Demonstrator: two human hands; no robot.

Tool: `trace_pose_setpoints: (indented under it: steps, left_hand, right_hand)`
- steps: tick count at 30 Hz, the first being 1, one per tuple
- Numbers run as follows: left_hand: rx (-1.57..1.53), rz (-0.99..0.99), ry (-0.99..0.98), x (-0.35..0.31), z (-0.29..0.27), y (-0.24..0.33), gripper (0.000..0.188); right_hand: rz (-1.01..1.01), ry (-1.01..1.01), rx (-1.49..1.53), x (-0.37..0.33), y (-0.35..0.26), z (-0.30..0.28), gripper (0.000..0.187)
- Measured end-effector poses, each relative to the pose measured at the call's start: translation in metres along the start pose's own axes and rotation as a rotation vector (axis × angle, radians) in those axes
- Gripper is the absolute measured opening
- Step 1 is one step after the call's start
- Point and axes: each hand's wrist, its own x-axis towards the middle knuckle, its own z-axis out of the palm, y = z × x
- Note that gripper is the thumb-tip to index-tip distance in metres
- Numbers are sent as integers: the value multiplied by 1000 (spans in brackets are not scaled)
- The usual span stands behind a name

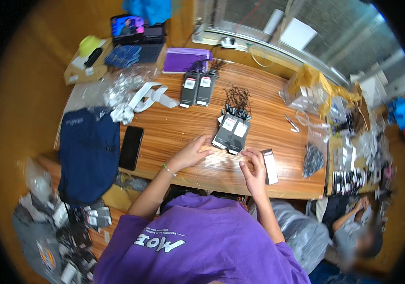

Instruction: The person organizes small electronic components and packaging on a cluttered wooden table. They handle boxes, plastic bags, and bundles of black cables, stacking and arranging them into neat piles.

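We see a small pile of dark flat packets (231,134) with white labels lying on the wooden table (178,128), just past our hands. Our left hand (192,154) rests flat on the wood at the pile's eight o'clock, fingers spread and loose, gripping nothing. Our right hand (255,171) sits at its five o'clock, fingers curled at the edge of a single packet (270,166); whether they pinch it we cannot tell.

We judge that this single packet, close to the near table edge, could slide off if nudged. The black strings (238,98) at the pile's twelve o'clock could snag on a packet being lifted.

A second pair of packets (197,88) lies at eleven o'clock, a black phone (131,147) at nine o'clock beside a navy bag (89,154). A window runs behind the table, and another person (353,232) sits low at four o'clock.
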Motion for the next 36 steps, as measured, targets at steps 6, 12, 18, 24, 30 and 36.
trace_pose_setpoints:
  steps: [6,12,18,24,30,36]
  left_hand:
    - [-92,-129,-39,1,-5,-21,62]
    - [-235,-190,-116,4,3,-25,64]
    - [-290,-193,-75,4,6,-58,63]
    - [-310,-247,-50,-5,-12,-47,61]
    - [-397,-251,-42,-10,-18,-60,60]
    - [-359,-202,-34,10,-4,-63,58]
  right_hand:
    - [65,284,-666,-9,28,-44,83]
    - [333,78,-823,-21,59,-31,98]
    - [412,144,-872,-18,60,-30,94]
    - [406,207,-886,0,86,-56,92]
    - [417,375,-900,23,129,-109,91]
    - [428,345,-950,48,145,-124,95]
